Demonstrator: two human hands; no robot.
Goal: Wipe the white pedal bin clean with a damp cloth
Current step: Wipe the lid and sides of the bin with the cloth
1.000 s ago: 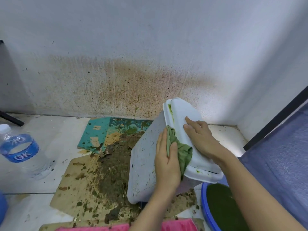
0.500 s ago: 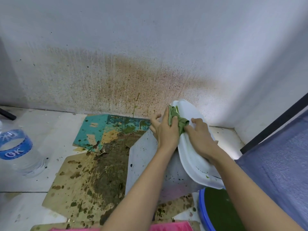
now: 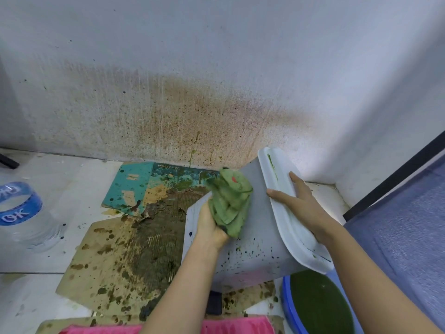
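White pedal bin (image 3: pixel 255 249): the cloth (image 3: pixel 228 203) now works its speckled side, no longer the lid (image 3: pixel 283 168). Left hand (image 3: pixel 209 229) grips it bunched; right hand (image 3: pixel 301 206) lies flat, steadying the lid.

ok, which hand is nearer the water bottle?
Left. The left hand, gripping the green cloth against the bin's side, is to the right of the bottle; the right hand rests farther right on the lid.

Pedal bin (image 3: pixel 255 247) on cardboard (image 3: pixel 108 261), wall (image 3: pixel 216 68) behind; water bottle (image 3: pixel 21 213) on floor (image 3: pixel 72 179) left; basin (image 3: pixel 286 300) front-right.

Home corner: stained wall (image 3: pixel 192 104), tiled floor (image 3: pixel 72 189)
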